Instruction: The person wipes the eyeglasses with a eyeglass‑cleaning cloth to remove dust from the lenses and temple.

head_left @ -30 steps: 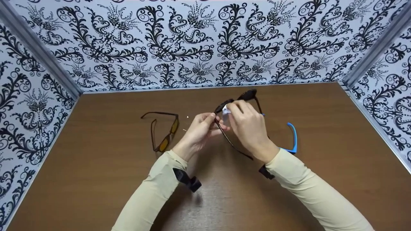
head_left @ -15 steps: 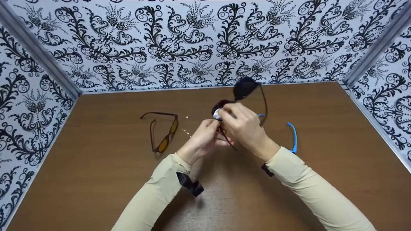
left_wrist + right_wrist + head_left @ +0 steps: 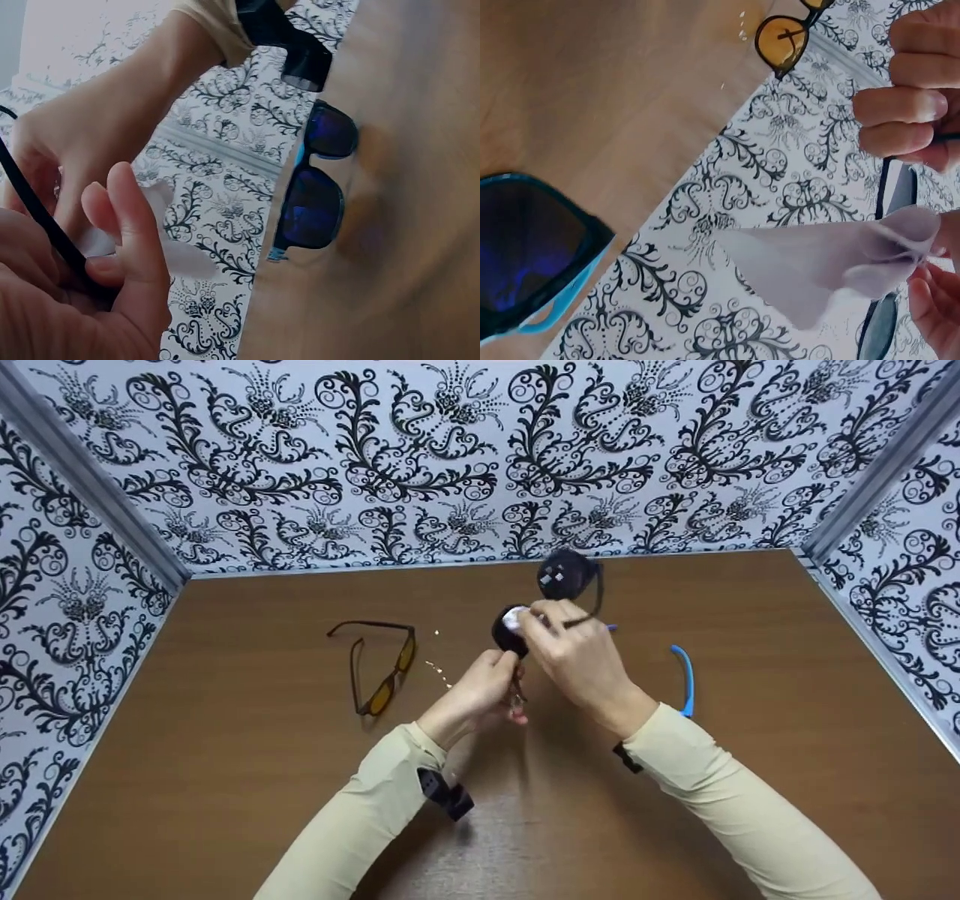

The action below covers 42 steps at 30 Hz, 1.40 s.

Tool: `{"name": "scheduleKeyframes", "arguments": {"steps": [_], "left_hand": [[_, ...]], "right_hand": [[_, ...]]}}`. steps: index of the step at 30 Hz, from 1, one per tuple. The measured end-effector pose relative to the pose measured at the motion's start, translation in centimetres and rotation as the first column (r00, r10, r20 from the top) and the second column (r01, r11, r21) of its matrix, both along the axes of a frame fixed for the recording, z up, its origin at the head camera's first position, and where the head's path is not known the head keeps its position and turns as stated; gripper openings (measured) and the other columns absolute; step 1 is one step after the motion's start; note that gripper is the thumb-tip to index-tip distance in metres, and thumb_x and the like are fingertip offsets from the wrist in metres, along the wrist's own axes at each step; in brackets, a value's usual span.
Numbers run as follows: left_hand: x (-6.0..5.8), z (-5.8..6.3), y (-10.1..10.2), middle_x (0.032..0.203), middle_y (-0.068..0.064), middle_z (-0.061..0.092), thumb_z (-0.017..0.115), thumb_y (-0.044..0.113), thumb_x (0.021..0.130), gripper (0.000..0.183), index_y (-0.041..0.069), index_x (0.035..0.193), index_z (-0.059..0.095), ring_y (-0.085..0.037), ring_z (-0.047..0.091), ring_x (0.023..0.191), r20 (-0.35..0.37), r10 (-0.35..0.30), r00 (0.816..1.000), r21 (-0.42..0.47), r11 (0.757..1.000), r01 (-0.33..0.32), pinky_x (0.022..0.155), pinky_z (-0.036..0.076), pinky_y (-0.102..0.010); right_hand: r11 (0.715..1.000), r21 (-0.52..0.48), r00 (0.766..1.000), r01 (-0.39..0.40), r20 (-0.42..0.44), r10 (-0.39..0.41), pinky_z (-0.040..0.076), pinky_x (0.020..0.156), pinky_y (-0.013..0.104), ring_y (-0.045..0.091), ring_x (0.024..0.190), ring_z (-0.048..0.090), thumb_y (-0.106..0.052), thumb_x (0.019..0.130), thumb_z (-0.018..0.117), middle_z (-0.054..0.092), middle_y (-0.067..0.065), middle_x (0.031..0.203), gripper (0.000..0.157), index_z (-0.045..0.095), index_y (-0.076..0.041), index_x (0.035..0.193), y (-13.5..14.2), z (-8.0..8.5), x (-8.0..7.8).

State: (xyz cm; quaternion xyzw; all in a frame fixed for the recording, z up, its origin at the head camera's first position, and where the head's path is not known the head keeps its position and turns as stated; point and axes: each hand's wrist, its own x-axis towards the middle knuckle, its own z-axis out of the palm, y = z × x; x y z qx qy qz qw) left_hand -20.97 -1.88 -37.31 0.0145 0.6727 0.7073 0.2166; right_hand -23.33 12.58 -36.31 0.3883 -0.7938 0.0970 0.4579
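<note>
In the head view a pair of dark sunglasses [image 3: 568, 575] is held up over the table, one lens facing the camera and showing small bright reflections. My left hand [image 3: 480, 686] pinches it near the hinge of one temple. A pale, soft cloth [image 3: 514, 619] is gripped between the fingers of my right hand [image 3: 581, 664], which holds it against the nearer lens. The right wrist view shows the cloth [image 3: 802, 270] bunched at the fingers and hanging in a loose fold. A dark temple [image 3: 41, 217] crosses the left palm in the left wrist view.
Brown-framed glasses with amber lenses [image 3: 382, 697] lie on the left, temples unfolded. Sunglasses with blue temples [image 3: 686, 682] lie on the right, partly hidden by the right arm. Patterned wall panels [image 3: 480, 457] enclose the brown tabletop [image 3: 750, 607] at back and sides.
The dark sunglasses have been turned so their lenses face the camera more, with the near temple swinging downward. My right hand has shifted slightly left with the cloth onto the near lens.
</note>
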Motion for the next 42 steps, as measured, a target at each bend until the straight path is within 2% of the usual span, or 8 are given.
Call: {"name": "scheduleKeyframes", "arguments": {"steps": [5,12,19,25,30,32,38,42], "left_hand": [[-0.1,-0.2,-0.5,0.052,-0.003,0.045,0.03,0.012,0.1,0.031,0.005,0.074,0.047,-0.011,0.048,0.039,-0.026,-0.033,0.999,-0.036,0.999,0.032,0.044,0.05,-0.028],[0.0,-0.3,-1.0,0.052,-0.003,0.044,0.029,0.009,0.096,0.033,-0.001,0.073,0.051,-0.013,0.054,0.04,-0.01,-0.088,0.996,-0.085,0.993,0.086,0.047,0.053,-0.031],[0.0,-0.2,-1.2,0.055,-0.003,0.045,0.03,0.01,0.096,0.031,0.005,0.07,0.046,-0.013,0.052,0.042,-0.008,-0.095,0.995,-0.083,0.992,0.094,0.048,0.053,-0.031],[0.2,-0.3,-1.0,0.054,-0.003,0.044,0.031,0.01,0.095,0.033,0.003,0.07,0.05,-0.013,0.053,0.04,0.0,-0.107,0.994,-0.102,0.989,0.107,0.047,0.053,-0.031],[0.1,-0.3,-1.0,0.058,-0.006,0.048,0.029,0.009,0.097,0.034,0.004,0.071,0.05,-0.015,0.056,0.043,0.011,-0.114,0.993,-0.095,0.989,0.114,0.048,0.053,-0.031],[-0.1,-0.5,-1.2,0.06,-0.007,0.051,0.029,0.008,0.098,0.034,0.003,0.072,0.05,-0.015,0.056,0.044,0.009,-0.106,0.994,-0.105,0.989,0.107,0.048,0.053,-0.031],[-0.3,-0.8,-1.6,0.06,-0.009,0.058,0.029,0.007,0.097,0.034,-0.006,0.079,0.055,-0.017,0.06,0.047,0.021,-0.125,0.992,-0.14,0.982,0.126,0.051,0.054,-0.03],[-0.3,-0.8,-1.5,0.061,-0.01,0.06,0.029,0.006,0.098,0.035,-0.014,0.088,0.056,-0.018,0.062,0.049,0.027,-0.115,0.993,-0.137,0.984,0.118,0.052,0.054,-0.03]], "right_hand": [[0.996,0.045,0.987,-0.083,0.14,0.076,0.05,0.059,0.036,0.026,0.073,0.06,0.0,0.084,0.067,0.062,0.011,0.086,0.008,0.069,-0.003,0.091,-0.3,0.0,0.6],[0.992,0.077,0.993,0.104,0.052,-0.108,0.047,0.055,0.041,0.029,0.072,0.059,-0.002,0.086,0.064,0.063,0.012,0.083,0.004,0.068,-0.003,0.086,-0.3,0.5,1.0],[0.998,0.018,0.952,-0.061,0.303,0.052,0.046,0.061,0.037,0.025,0.074,0.055,-0.005,0.08,0.076,0.063,0.006,0.084,0.01,0.071,-0.007,0.088,0.0,0.2,1.4],[0.994,0.081,0.989,0.074,0.12,-0.083,0.046,0.058,0.04,0.028,0.074,0.054,-0.003,0.086,0.067,0.062,0.011,0.084,0.003,0.07,-0.004,0.088,0.0,0.3,1.3],[0.993,0.086,0.963,-0.084,0.263,0.058,0.048,0.067,0.038,0.026,0.077,0.055,0.001,0.079,0.072,0.064,0.009,0.085,0.012,0.071,-0.005,0.09,0.0,0.2,1.2],[0.99,0.124,0.953,-0.072,0.302,0.031,0.046,0.069,0.037,0.026,0.077,0.054,-0.003,0.076,0.076,0.064,0.007,0.083,0.012,0.071,-0.008,0.086,0.1,0.3,1.3],[0.962,0.25,0.98,0.113,0.132,-0.149,0.04,0.069,0.038,0.028,0.079,0.053,-0.001,0.074,0.071,0.062,0.007,0.079,0.009,0.067,-0.008,0.078,-0.2,0.8,1.0],[0.98,0.2,0.979,0.01,0.196,-0.05,0.043,0.067,0.037,0.026,0.077,0.055,0.004,0.075,0.069,0.062,0.008,0.081,0.012,0.068,-0.005,0.082,-0.5,0.5,0.7]]}}
